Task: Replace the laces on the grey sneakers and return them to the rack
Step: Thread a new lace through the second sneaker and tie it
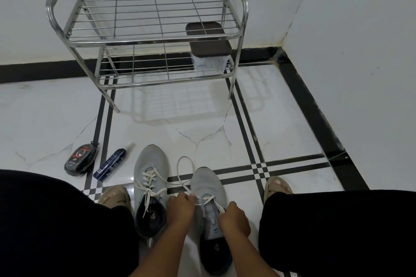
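Head view: right grey sneaker [208, 189] on floor [281, 108] between knees, white lace [183, 171] half threaded. Left hand [180, 206] pinching lace at eyelets; right hand [234, 218] gripping other lace end. Left sneaker [149, 173] laced, just beside. Polish tin [81, 159], spray bottle [110, 165] left. Rack [146, 20] beyond, against wall.

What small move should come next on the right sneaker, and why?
Probably pull both lace ends taut. The left hand and right hand each pinch the white lace on the right sneaker, and a slack loop trails past its toe. The left sneaker already looks laced.
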{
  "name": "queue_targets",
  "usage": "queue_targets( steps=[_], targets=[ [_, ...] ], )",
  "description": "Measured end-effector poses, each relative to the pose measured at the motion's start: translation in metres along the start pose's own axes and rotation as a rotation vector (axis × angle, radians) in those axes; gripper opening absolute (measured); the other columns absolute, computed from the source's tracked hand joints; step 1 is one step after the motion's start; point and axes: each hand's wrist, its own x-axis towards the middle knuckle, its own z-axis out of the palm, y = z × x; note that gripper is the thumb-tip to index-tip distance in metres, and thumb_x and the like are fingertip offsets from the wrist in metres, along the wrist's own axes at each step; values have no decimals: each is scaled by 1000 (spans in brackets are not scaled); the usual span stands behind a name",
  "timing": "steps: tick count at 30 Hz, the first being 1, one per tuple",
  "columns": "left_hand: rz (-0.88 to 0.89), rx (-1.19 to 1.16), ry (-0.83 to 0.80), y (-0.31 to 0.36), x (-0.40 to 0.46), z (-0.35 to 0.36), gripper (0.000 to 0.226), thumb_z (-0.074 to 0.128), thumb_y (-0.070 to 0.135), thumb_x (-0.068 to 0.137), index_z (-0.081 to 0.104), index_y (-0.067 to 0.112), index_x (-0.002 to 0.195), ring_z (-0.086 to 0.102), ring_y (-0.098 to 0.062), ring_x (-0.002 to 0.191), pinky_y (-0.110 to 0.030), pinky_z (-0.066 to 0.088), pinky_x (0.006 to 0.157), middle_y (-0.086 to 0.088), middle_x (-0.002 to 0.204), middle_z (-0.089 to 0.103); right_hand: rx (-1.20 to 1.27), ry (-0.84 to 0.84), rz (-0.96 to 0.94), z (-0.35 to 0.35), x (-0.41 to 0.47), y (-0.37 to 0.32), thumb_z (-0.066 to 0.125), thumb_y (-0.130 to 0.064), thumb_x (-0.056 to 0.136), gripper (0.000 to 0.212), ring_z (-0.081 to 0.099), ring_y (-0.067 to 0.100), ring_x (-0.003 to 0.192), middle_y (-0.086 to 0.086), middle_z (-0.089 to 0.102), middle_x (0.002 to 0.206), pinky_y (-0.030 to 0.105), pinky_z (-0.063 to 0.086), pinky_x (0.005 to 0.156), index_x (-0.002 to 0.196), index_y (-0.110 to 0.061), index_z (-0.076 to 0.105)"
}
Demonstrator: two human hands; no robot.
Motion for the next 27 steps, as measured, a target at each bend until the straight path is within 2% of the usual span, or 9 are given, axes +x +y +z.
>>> queue_targets(
  steps=[5, 9, 12, 14, 16, 19, 21, 23, 27],
  targets=[
    [-43, -246, -81, 13, 8, 6, 22, 69, 34, 80, 55, 17, 80, 62, -27, 91, -31, 45, 74, -7, 93, 65, -95, -15, -75, 2, -3, -1, 45, -29, 96, 30, 57, 22, 112, 4, 56, 126, 32, 48, 85, 124, -17, 47],
    [-64, -339, -117, 23, 15, 10, 12, 61, 20, 80, 57, 17, 69, 65, -30, 86, -35, 52, 75, -13, 90, 70, -128, -39, -86, 0, -5, -2, 44, -32, 97, 31, 57, 22, 113, 5, 56, 127, 33, 48, 88, 124, -17, 46],
    [12, -367, -120, 31, 9, 3, 16, 61, 20, 87, 53, 18, 73, 60, -22, 79, -28, 45, 66, -5, 82, 64, -54, -95, -50, -3, -1, 0, 50, -31, 93, 34, 57, 23, 113, 6, 56, 126, 32, 47, 86, 123, -16, 47],
    [77, -368, -119, 34, 7, -2, 17, 61, 20, 90, 53, 16, 76, 56, -18, 74, -30, 44, 66, -2, 76, 59, 34, -128, -18, -5, 2, 1, 54, -33, 90, 37, 58, 25, 110, 7, 57, 124, 30, 48, 83, 121, -15, 50],
    [134, -414, -118, 37, 6, -10, 20, 63, 20, 90, 55, 13, 73, 57, -20, 75, -38, 49, 76, -3, 75, 61, 131, -136, 23, -8, 5, -2, 57, -41, 88, 42, 59, 25, 107, 8, 60, 121, 27, 46, 76, 119, -13, 54],
    [239, -441, -129, 45, -1, -29, 31, 59, 19, 93, 59, 18, 62, 61, -20, 78, -38, 48, 84, 1, 75, 67, 378, -69, 56, -19, 8, -15, 50, -40, 91, 40, 60, 27, 97, 11, 66, 112, 28, 47, 75, 110, -7, 63],
    [295, -465, -154, 53, -11, -44, 27, 56, 21, 95, 63, 18, 69, 61, -18, 82, -34, 47, 82, 1, 81, 69, 636, -37, 46, -32, 10, -31, 45, -37, 95, 37, 64, 25, 89, 11, 71, 100, 35, 52, 81, 93, -8, 69],
    [348, -516, -181, 61, -21, -57, 24, 55, 24, 96, 67, 12, 79, 63, -18, 89, -34, 49, 83, 1, 85, 70, 873, -61, 20, -47, 9, -45, 41, -37, 99, 43, 64, 21, 83, 9, 71, 93, 35, 52, 78, 82, -10, 69],
    [463, -562, -212, 74, -40, -78, 24, 53, 24, 97, 70, 8, 92, 63, -10, 85, -35, 50, 87, 6, 83, 69, 1077, -183, -76, -73, -2, -62, 41, -50, 98, 50, 62, 16, 92, 6, 71, 96, 32, 47, 81, 85, -14, 73]
  ],
)
